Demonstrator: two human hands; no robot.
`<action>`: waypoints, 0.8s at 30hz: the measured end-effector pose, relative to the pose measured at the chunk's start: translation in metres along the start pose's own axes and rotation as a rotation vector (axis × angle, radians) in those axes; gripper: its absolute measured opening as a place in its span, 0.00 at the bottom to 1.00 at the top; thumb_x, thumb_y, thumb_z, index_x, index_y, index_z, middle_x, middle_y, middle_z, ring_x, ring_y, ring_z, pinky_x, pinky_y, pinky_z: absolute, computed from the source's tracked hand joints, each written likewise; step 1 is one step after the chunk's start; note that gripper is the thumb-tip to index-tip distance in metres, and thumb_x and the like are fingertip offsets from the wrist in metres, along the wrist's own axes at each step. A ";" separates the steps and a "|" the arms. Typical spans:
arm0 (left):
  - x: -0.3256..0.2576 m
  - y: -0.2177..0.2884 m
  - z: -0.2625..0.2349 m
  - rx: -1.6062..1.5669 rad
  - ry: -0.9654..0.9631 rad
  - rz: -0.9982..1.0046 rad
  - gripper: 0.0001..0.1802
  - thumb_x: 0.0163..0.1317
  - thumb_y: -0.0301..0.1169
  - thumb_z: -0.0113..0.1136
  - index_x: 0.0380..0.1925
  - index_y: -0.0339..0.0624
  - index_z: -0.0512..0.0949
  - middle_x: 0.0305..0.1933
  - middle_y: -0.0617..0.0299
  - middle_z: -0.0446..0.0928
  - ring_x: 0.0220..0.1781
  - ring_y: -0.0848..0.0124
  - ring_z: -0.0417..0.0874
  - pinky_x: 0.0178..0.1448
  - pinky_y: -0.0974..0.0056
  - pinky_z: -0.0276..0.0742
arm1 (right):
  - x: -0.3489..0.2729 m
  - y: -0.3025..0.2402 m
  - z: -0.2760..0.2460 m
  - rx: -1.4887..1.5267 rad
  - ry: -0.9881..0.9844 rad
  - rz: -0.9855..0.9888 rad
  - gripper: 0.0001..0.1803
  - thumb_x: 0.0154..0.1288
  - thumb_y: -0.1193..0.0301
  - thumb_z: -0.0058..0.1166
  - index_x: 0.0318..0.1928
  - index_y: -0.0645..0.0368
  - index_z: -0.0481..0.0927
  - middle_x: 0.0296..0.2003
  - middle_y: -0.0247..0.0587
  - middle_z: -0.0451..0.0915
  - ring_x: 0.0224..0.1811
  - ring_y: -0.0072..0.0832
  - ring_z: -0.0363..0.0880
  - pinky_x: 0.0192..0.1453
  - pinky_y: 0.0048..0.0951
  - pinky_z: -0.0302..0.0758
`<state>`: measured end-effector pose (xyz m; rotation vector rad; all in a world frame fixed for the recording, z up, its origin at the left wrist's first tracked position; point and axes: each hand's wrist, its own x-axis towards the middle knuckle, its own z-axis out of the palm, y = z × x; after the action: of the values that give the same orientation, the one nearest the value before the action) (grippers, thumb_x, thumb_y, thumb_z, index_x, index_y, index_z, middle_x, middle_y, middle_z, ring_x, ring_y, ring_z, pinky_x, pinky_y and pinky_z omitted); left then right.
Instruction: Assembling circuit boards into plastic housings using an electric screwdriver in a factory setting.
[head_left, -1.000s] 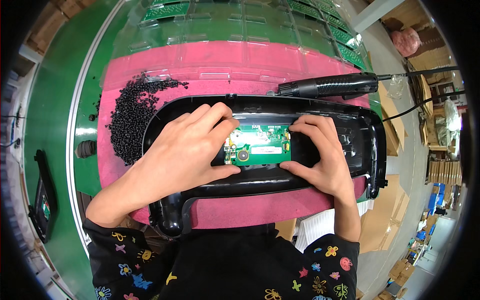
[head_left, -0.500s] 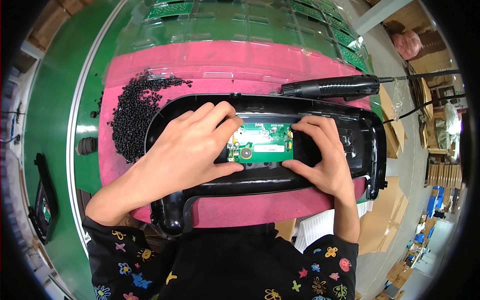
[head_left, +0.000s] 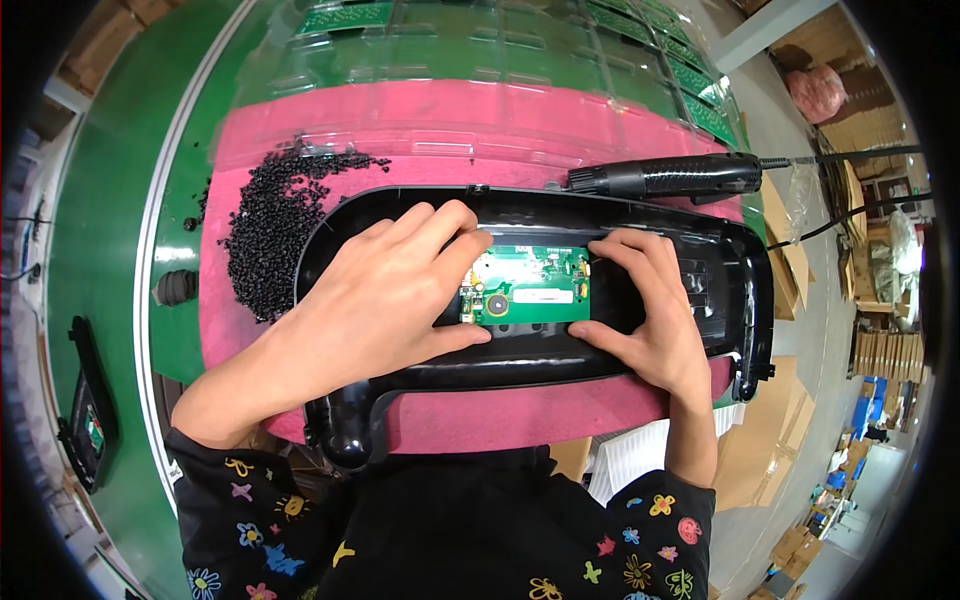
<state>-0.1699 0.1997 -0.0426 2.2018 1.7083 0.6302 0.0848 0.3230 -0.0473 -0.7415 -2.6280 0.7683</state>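
A green circuit board [head_left: 545, 308] with a white label strip and a round dark part lies inside a long black plastic housing [head_left: 470, 378]. My left hand [head_left: 405, 285] grips the board's left end, thumb at the lower corner and fingers at the upper one. At its right end, my right hand [head_left: 650, 305] holds it the same way, thumb below and fingertips above. Both hands rest within the housing, whose open side faces up on a pink mat [head_left: 490, 425]. My fingers partly cover the board's ends.
A heap of small black screws [head_left: 265, 235] lies left of the housing. Behind it rests a black electric screwdriver [head_left: 665, 178] with a cable going right. Clear plastic trays [head_left: 450, 120] with green boards stand at the back. Another black housing [head_left: 88, 415] lies far left.
Almost nothing differs. The whole scene is shifted very slightly, while both hands keep their hold at the ends of the circuit board.
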 end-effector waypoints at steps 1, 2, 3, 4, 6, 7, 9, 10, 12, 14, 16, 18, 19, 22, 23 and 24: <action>0.001 0.000 0.000 -0.003 -0.001 0.000 0.36 0.41 0.36 0.79 0.51 0.35 0.75 0.50 0.57 0.72 0.47 0.58 0.78 0.49 0.57 0.78 | 0.000 0.000 -0.001 0.000 -0.002 0.003 0.37 0.42 0.71 0.76 0.56 0.62 0.76 0.53 0.47 0.74 0.55 0.46 0.72 0.61 0.40 0.71; 0.003 0.000 -0.001 -0.012 -0.012 -0.001 0.36 0.42 0.36 0.79 0.52 0.35 0.74 0.51 0.56 0.72 0.47 0.58 0.78 0.49 0.57 0.78 | 0.001 -0.001 -0.003 0.001 0.003 0.021 0.38 0.41 0.71 0.76 0.57 0.62 0.76 0.53 0.48 0.74 0.55 0.46 0.72 0.62 0.40 0.71; 0.003 -0.001 -0.001 -0.016 -0.020 -0.002 0.36 0.42 0.36 0.79 0.52 0.35 0.74 0.51 0.56 0.72 0.48 0.58 0.78 0.50 0.57 0.78 | 0.001 -0.002 -0.003 0.002 0.010 0.034 0.39 0.41 0.71 0.77 0.57 0.62 0.75 0.53 0.48 0.74 0.55 0.46 0.72 0.62 0.40 0.71; 0.002 -0.002 0.000 -0.014 -0.017 -0.002 0.36 0.42 0.36 0.79 0.52 0.35 0.74 0.51 0.56 0.72 0.48 0.58 0.78 0.50 0.57 0.78 | 0.001 -0.002 -0.004 0.001 0.011 0.031 0.39 0.41 0.71 0.77 0.57 0.62 0.75 0.53 0.48 0.74 0.55 0.46 0.72 0.62 0.40 0.71; 0.000 -0.004 0.000 -0.025 0.029 0.009 0.37 0.43 0.36 0.78 0.54 0.35 0.73 0.52 0.55 0.73 0.49 0.56 0.79 0.50 0.57 0.78 | 0.003 -0.003 -0.010 0.106 0.030 0.090 0.39 0.41 0.71 0.77 0.58 0.62 0.75 0.52 0.48 0.74 0.54 0.42 0.73 0.63 0.38 0.71; 0.000 -0.005 -0.002 -0.026 0.034 0.006 0.37 0.43 0.36 0.78 0.54 0.35 0.73 0.52 0.55 0.73 0.49 0.56 0.79 0.50 0.57 0.78 | 0.003 -0.006 -0.016 0.113 0.102 0.151 0.36 0.47 0.71 0.74 0.58 0.61 0.74 0.51 0.46 0.75 0.54 0.39 0.74 0.63 0.35 0.70; 0.000 -0.007 -0.005 -0.100 0.128 0.035 0.34 0.46 0.36 0.78 0.52 0.35 0.75 0.49 0.54 0.75 0.46 0.56 0.81 0.48 0.58 0.79 | 0.002 0.003 -0.030 -0.026 0.342 0.246 0.32 0.55 0.72 0.69 0.60 0.62 0.73 0.50 0.44 0.75 0.54 0.36 0.74 0.63 0.34 0.69; 0.000 -0.008 -0.008 -0.112 0.203 0.022 0.30 0.48 0.35 0.76 0.50 0.35 0.76 0.46 0.54 0.77 0.44 0.55 0.82 0.47 0.58 0.80 | 0.003 0.010 -0.039 -0.156 0.417 0.230 0.30 0.59 0.70 0.66 0.61 0.59 0.73 0.50 0.44 0.75 0.54 0.37 0.74 0.63 0.35 0.69; 0.003 -0.014 -0.020 -0.134 0.357 -0.021 0.16 0.56 0.29 0.70 0.43 0.34 0.79 0.39 0.53 0.79 0.39 0.56 0.83 0.44 0.59 0.79 | 0.010 0.026 -0.059 -0.459 0.468 0.268 0.27 0.66 0.66 0.61 0.64 0.54 0.73 0.49 0.46 0.76 0.54 0.38 0.74 0.64 0.37 0.68; 0.000 -0.036 -0.033 0.026 0.454 -0.044 0.10 0.58 0.24 0.66 0.40 0.34 0.80 0.37 0.52 0.79 0.38 0.53 0.82 0.42 0.58 0.78 | 0.016 0.046 -0.077 -0.583 0.384 0.384 0.25 0.71 0.60 0.56 0.66 0.45 0.72 0.50 0.48 0.76 0.54 0.40 0.74 0.64 0.39 0.67; -0.005 -0.051 -0.047 0.109 0.392 -0.201 0.09 0.57 0.24 0.65 0.39 0.35 0.80 0.37 0.51 0.79 0.41 0.50 0.82 0.44 0.54 0.77 | 0.035 0.064 -0.097 -0.169 0.273 0.416 0.23 0.73 0.61 0.55 0.64 0.53 0.71 0.50 0.43 0.76 0.51 0.32 0.75 0.61 0.37 0.71; -0.016 -0.059 -0.042 0.169 0.320 -0.268 0.09 0.56 0.24 0.65 0.38 0.35 0.80 0.38 0.51 0.79 0.42 0.50 0.82 0.46 0.53 0.77 | 0.050 0.063 -0.095 0.027 0.219 0.410 0.21 0.73 0.63 0.56 0.62 0.56 0.71 0.50 0.41 0.76 0.50 0.28 0.76 0.59 0.34 0.73; -0.019 -0.062 -0.041 0.223 0.232 -0.337 0.10 0.55 0.24 0.65 0.37 0.34 0.80 0.38 0.51 0.79 0.44 0.50 0.82 0.48 0.52 0.77 | 0.057 0.059 -0.087 0.090 0.347 0.413 0.22 0.72 0.67 0.58 0.62 0.58 0.69 0.50 0.41 0.76 0.50 0.26 0.76 0.58 0.30 0.74; -0.017 -0.070 -0.047 0.178 0.162 -0.380 0.11 0.52 0.23 0.66 0.37 0.34 0.81 0.39 0.50 0.79 0.46 0.50 0.82 0.50 0.50 0.77 | 0.087 0.034 -0.055 0.371 0.738 0.176 0.34 0.67 0.78 0.61 0.66 0.65 0.54 0.52 0.46 0.73 0.53 0.30 0.78 0.59 0.27 0.77; -0.015 -0.072 -0.049 0.174 0.133 -0.383 0.12 0.51 0.23 0.67 0.37 0.34 0.82 0.40 0.50 0.80 0.46 0.49 0.82 0.51 0.50 0.77 | 0.098 0.021 -0.048 0.399 0.848 0.070 0.36 0.68 0.78 0.61 0.67 0.66 0.51 0.53 0.48 0.72 0.55 0.33 0.78 0.60 0.29 0.77; -0.013 -0.074 -0.048 0.198 0.138 -0.384 0.10 0.50 0.21 0.64 0.35 0.34 0.82 0.39 0.48 0.81 0.45 0.48 0.82 0.50 0.49 0.78 | 0.102 0.019 -0.044 0.453 0.820 -0.008 0.35 0.68 0.79 0.60 0.66 0.69 0.52 0.54 0.51 0.73 0.55 0.34 0.78 0.62 0.32 0.76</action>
<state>-0.2593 0.2044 -0.0386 1.9003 2.2742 0.5434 0.0271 0.4116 -0.0081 -0.7075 -1.6523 0.7939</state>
